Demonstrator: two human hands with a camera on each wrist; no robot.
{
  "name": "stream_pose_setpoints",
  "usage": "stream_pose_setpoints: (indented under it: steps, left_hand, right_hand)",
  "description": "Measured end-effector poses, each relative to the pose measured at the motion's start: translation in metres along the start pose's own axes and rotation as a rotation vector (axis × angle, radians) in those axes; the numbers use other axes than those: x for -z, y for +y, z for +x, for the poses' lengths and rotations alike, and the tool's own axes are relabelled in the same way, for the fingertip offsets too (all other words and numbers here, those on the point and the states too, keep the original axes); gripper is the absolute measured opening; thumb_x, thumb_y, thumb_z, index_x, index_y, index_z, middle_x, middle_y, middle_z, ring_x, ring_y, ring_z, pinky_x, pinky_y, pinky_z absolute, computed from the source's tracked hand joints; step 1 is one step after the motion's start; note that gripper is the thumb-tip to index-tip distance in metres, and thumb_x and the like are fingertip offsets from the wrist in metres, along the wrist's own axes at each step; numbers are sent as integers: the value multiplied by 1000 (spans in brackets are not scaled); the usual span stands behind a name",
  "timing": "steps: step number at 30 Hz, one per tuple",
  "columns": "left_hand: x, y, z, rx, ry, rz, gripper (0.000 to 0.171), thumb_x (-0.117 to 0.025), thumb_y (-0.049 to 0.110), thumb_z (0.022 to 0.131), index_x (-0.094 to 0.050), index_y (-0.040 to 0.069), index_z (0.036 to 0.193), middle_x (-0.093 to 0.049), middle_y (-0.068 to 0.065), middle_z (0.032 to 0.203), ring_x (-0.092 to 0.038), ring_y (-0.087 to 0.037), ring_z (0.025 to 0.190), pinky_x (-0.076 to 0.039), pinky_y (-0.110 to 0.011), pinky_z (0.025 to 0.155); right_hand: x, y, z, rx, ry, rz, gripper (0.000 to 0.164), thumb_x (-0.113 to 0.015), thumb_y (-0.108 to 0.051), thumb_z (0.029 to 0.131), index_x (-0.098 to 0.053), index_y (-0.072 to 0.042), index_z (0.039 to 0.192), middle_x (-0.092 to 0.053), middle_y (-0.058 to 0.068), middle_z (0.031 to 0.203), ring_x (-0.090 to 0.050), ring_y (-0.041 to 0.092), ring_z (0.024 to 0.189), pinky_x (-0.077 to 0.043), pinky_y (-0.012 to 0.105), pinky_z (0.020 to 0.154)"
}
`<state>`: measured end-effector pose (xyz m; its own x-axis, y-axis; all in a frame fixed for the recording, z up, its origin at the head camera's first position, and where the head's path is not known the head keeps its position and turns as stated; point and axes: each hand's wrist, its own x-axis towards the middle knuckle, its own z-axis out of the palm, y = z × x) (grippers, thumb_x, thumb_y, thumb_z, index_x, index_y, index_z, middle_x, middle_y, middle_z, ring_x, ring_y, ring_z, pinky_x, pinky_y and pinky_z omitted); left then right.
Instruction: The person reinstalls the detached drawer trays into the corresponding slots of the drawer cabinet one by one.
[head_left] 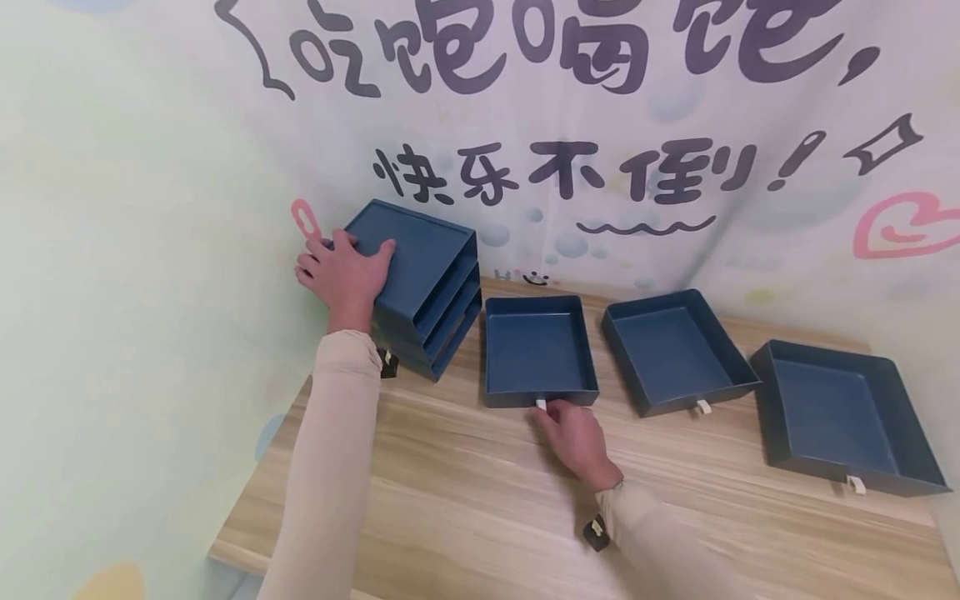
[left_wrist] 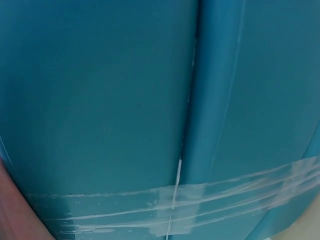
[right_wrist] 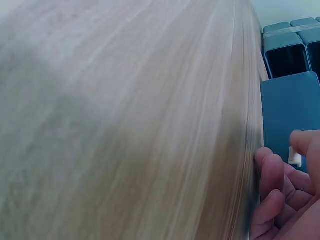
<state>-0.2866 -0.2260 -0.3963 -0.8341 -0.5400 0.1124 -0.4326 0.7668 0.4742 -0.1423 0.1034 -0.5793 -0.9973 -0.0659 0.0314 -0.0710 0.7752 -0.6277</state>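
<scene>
A dark blue drawer cabinet (head_left: pixel 412 254) with open slots in its front stands at the left, against the wall. My left hand (head_left: pixel 342 273) rests on its top with fingers spread toward the left edge. Close up in the left wrist view are the cabinet's blue panels (left_wrist: pixel 110 100), with clear tape (left_wrist: pixel 120 207) across them. Beside the cabinet a blue drawer (head_left: pixel 534 350) lies flat on the table. At its front, my right hand (head_left: pixel 582 440) pinches the small white pull tab (right_wrist: pixel 295 157) between thumb and curled fingers.
Two more blue drawers, a middle one (head_left: pixel 673 354) and a right one (head_left: pixel 838 412), lie on the wooden table (head_left: pixel 465 500), each with a white tab. Behind is a wall hanging (head_left: pixel 540 108) with large dark lettering. A wall (head_left: pixel 135 292) borders the left side.
</scene>
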Motion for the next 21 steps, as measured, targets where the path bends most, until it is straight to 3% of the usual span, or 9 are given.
stream_pose_setpoints:
  steps: [8,16,21]
  left_hand:
    - [-2,2,0,-2,-15,-2,74,-51,72,89,-47,14,136,-30,-24,153,-23,-46,140,-10,-63,121]
    - [0,-1,1,10,-1,-1,73,-52,73,88,-49,15,133,-33,-23,149,-26,-44,138,-17,-62,117]
    - [1,-2,0,2,-4,-18,72,-53,72,89,-49,15,133,-32,-23,149,-25,-44,139,-16,-62,117]
  right_hand:
    - [1,1,0,23,-23,-22,32,-65,-27,96,-57,-14,69,-48,-4,59,-41,13,54,-30,28,51]
    - [13,6,3,59,-54,-18,29,-63,-21,94,-57,-14,66,-48,-5,58,-42,13,54,-32,27,54]
    - [17,9,3,3,-71,-21,30,-62,-25,94,-58,-14,66,-54,-4,58,-47,14,56,-37,29,55]
